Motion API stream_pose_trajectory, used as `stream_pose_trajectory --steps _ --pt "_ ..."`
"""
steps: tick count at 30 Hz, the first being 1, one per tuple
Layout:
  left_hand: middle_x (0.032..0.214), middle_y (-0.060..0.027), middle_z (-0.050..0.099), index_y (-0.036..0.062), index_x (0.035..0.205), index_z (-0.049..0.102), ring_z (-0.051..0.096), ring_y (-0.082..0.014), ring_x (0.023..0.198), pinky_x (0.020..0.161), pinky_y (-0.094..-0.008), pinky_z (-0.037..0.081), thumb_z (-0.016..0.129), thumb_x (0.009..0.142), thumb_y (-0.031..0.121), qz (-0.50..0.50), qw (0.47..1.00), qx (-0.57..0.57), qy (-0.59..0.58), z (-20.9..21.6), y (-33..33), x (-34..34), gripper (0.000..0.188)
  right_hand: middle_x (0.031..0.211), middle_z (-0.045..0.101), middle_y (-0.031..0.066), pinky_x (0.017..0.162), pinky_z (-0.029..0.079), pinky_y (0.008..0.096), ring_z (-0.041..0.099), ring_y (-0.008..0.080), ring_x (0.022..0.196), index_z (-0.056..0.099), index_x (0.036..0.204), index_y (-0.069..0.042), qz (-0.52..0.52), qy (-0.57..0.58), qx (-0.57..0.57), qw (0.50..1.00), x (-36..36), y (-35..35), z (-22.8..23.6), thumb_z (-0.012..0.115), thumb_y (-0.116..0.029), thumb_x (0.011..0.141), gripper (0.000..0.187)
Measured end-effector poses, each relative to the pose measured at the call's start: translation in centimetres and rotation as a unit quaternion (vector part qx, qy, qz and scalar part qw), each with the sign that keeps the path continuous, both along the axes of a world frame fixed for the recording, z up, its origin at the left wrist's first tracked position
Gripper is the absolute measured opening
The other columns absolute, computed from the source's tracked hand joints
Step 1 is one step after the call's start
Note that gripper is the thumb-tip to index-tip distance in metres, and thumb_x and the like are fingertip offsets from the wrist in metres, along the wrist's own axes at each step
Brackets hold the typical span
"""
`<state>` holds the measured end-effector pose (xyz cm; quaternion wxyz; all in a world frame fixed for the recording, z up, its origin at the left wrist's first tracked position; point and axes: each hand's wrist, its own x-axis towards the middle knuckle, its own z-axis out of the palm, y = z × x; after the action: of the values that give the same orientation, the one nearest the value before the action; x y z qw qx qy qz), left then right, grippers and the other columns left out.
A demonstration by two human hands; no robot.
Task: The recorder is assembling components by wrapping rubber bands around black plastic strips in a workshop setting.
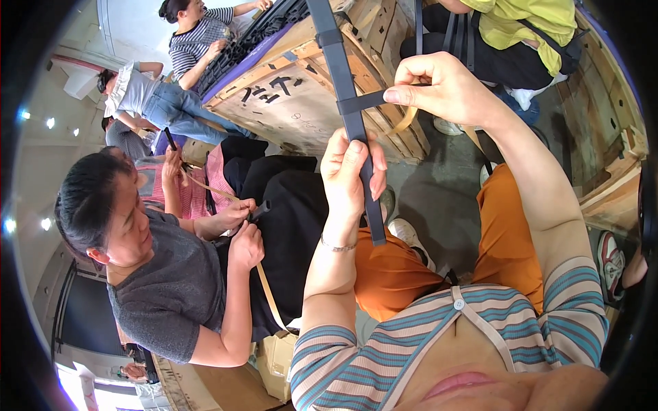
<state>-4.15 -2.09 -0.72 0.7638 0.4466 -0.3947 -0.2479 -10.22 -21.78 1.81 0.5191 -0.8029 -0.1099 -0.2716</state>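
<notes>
A slatted wooden crate point(295, 127) stands at about 10 to 11 o'clock from my left hand point(351, 168), and a seated co-worker in a grey shirt point(164, 288) bends over a short dark tube point(260, 209) at 8 o'clock. A long, flat dark bar point(340, 72) slants through my left hand, its fingers wrapped around it: the upper length runs toward just before 12 o'clock, past the picture's edge, the lower end between 5 and 6. My right hand point(439, 85), between 1 and 2 o'clock from my left, is apart from the bar, pinching a black band point(370, 101) between thumb and fingers. The band reaches out at about 9 o'clock from that hand and crosses the bar. A tan strap point(406, 123) curves below it, at 7 to 8 o'clock.
</notes>
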Motion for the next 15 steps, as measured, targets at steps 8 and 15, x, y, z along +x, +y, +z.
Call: stream_pose_trajectory --steps 8,15 --pt "0.076 -0.0063 0.049 0.0022 0.106 0.048 0.043 -0.0151 0.062 0.05 -0.0246 0.037 0.051 0.089 0.028 -0.069 0.994 -0.013 0.083 -0.5 0.2 0.9 0.032 0.059 0.039 -0.0069 0.049 0.028 0.0201 0.033 0.0016 0.057 0.051 0.065 -0.004 -0.005 -0.016 0.025 1.0 -0.6 -0.9 0.4 0.066 -0.017 0.08 0.025" --pt "0.068 -0.0054 0.046 0.0024 0.102 0.05 0.041 -0.0136 0.055 0.043 -0.0232 0.031 0.051 0.088 0.03 -0.065 0.992 -0.013 0.109 -0.5 0.4 1.5 0.031 0.053 0.04 -0.0044 0.047 0.027 0.0215 0.034 0.0026 0.053 0.053 0.064 -0.002 -0.018 -0.043 0.0 0.999 -0.5 -0.2 0.2 0.066 -0.021 0.08 0.028"
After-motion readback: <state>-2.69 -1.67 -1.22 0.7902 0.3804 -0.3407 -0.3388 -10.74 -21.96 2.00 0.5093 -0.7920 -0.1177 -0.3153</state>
